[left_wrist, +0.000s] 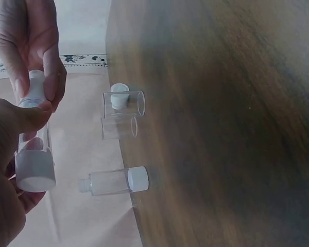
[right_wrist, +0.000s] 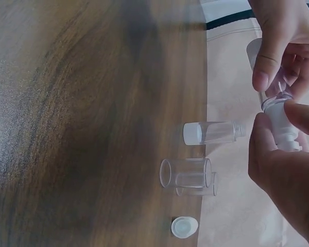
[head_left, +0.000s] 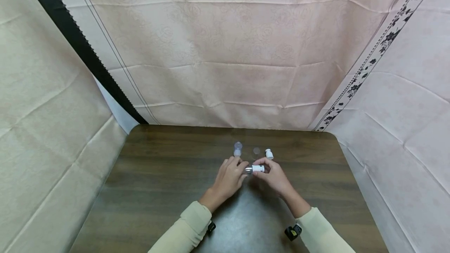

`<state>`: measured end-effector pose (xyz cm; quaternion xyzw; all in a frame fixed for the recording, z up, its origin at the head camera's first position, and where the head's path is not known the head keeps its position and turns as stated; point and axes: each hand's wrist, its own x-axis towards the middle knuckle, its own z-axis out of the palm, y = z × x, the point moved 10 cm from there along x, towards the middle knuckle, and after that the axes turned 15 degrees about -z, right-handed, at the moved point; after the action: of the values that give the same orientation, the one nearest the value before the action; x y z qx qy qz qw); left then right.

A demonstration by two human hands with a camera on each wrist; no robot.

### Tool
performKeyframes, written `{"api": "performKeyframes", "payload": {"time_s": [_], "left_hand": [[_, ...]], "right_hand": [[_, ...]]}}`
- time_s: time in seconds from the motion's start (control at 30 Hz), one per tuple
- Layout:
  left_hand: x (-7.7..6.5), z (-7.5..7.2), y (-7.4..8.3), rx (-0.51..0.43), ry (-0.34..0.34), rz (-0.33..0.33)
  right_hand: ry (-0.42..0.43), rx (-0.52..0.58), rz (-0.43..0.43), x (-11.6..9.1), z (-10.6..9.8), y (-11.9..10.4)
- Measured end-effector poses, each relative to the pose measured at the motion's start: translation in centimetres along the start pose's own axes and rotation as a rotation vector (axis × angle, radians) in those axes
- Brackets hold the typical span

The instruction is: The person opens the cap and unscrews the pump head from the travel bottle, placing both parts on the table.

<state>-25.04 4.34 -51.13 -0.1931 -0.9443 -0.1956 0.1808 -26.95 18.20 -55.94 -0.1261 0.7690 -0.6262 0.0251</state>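
Observation:
Between both hands, over the table, is a clear bottle [head_left: 248, 170] with a white base [left_wrist: 36, 172]. My left hand [head_left: 227, 177] grips the bottle's body, fingers and thumb wrapped round it. A white pump top [right_wrist: 279, 122] meets the bottle's neck, pinched between the fingers and thumb of my right hand [head_left: 277, 177]. Whether its threads are engaged cannot be seen. Beyond the hands, a second clear bottle [left_wrist: 110, 182] with a white base stands upright, its neck bare. Two clear cylinder covers [right_wrist: 185, 173] and another white pump top [right_wrist: 184, 227] stand to its right.
The brown wood-grain table [head_left: 168, 190] has its far edge just past the small parts. Pale patterned cloth [head_left: 225, 50] hangs behind it and on both sides. A black strip [head_left: 84, 46] runs down the cloth at the left.

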Motion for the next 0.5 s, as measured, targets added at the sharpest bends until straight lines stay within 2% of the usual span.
{"api": "performKeyframes", "payload": {"time_s": [0.33, 0.5], "left_hand": [[-0.1, 0.2, -0.1, -0.043, -0.027, -0.012], [0.0, 0.3, -0.2, -0.036, -0.043, -0.018]], "right_hand": [[0.007, -0.063, -0.162, 0.1, 0.0, -1.0], [0.017, -0.064, -0.197, 0.1, 0.0, -1.3]]}}
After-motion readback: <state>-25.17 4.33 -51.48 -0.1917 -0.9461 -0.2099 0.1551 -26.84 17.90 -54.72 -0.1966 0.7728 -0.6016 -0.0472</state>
